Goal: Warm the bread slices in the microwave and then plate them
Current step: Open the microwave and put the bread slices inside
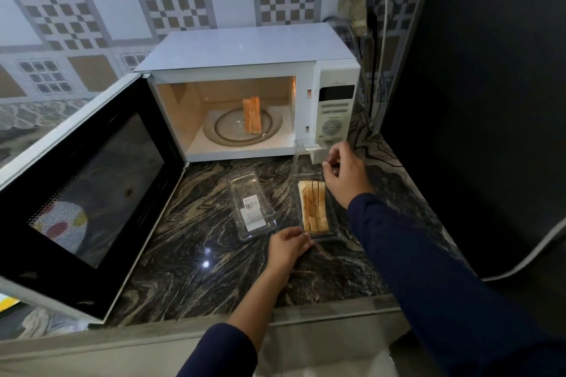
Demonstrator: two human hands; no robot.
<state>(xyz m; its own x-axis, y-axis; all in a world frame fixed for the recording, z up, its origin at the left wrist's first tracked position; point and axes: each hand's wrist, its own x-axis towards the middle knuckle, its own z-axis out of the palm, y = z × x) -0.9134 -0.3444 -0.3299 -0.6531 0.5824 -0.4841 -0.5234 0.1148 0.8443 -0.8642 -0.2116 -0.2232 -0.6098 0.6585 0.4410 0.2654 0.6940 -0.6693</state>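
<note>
The white microwave (245,49) stands on the dark marble counter with its door (92,187) swung wide open to the left. Two bread slices (251,115) stand upright on its glass turntable (226,131), lit orange. In front, a clear plastic container (318,234) holds several more bread slices (314,205). My left hand (288,243) grips the container's near end. My right hand (346,173) hovers at its far end beside the raised clear lid (301,159), fingers curled; I cannot see anything in it.
A second clear plastic tray (251,208) with a white label lies empty left of the bread container. A dark wall closes the right side, with cables (381,40) hanging in the back corner. The counter edge (214,327) runs close to me.
</note>
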